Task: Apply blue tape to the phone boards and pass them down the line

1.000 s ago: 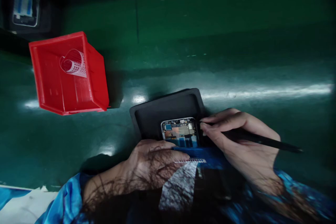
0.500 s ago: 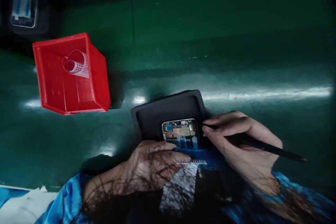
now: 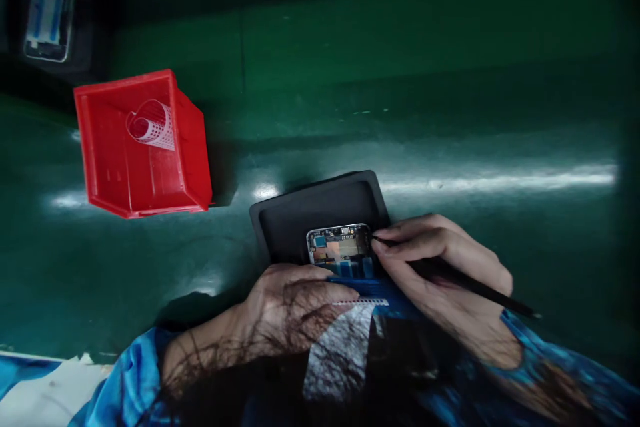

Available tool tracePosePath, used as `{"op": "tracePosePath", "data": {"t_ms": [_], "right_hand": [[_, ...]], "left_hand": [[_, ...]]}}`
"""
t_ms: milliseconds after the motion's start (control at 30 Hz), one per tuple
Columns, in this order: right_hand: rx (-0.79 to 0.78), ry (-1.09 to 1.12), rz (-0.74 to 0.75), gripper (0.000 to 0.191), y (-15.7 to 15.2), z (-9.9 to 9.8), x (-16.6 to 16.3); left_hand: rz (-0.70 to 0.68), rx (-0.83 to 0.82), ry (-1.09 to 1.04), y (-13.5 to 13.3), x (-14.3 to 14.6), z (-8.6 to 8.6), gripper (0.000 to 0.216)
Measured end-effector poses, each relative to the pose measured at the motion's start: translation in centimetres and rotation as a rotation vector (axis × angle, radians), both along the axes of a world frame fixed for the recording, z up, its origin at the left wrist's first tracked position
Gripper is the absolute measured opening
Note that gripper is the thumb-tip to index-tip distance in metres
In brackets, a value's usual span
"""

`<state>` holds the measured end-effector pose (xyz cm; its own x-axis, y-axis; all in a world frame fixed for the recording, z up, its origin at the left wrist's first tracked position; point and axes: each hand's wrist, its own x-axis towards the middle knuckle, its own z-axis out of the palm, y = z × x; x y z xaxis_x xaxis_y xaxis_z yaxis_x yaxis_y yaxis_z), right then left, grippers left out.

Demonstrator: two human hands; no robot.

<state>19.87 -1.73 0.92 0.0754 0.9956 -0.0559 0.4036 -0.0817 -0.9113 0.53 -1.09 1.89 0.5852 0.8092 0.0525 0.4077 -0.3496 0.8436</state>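
Left hand (image 3: pixel 295 307) steadies a phone (image 3: pixel 340 247) as right hand (image 3: pixel 440 267) grips a stylus (image 3: pixel 475 287) at its edge.

At far left, a second phone (image 3: pixel 53 7) lies open on a dark surface beyond the green mat (image 3: pixel 400 80), and white paper (image 3: pixel 45 390) sits at the near corner. A red bin (image 3: pixel 140 147) holds a curled perforated film (image 3: pixel 151 125). Next comes a black tray (image 3: pixel 320 207), with the phone lying in its near part, circuitry exposed. The left hand, in a blue sleeve (image 3: pixel 130 373), curls over the phone's near end, its fingers across a blue strip (image 3: pixel 370 288). The right hand pinches the stylus between thumb and fingers, the tip at the phone's far right corner.
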Motion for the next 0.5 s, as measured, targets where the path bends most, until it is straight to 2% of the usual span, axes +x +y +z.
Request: {"op": "tracePosePath", "data": {"t_ms": [133, 300, 400, 500], "right_hand": [[-0.130, 0.232, -0.111, 0.017, 0.4, -1.1, 0.7], [-0.202, 0.452, -0.140, 0.011, 0.6, -1.8, 1.3], [-0.134, 0.536, -0.184, 0.006, 0.9, -1.6, 1.9], [0.065, 0.579, -0.308, 0.009, 0.7, -0.9, 3.1]], "left_hand": [[0.039, -0.042, -0.035, -0.1, 0.2, 0.1, 0.016], [0.030, -0.160, -0.121, -0.2, 0.3, 0.5, 0.015], [0.051, -0.239, -0.140, -0.2, 0.1, 1.0, 0.016], [0.075, -0.302, -0.163, -0.2, -0.3, 1.2, 0.018]]}}
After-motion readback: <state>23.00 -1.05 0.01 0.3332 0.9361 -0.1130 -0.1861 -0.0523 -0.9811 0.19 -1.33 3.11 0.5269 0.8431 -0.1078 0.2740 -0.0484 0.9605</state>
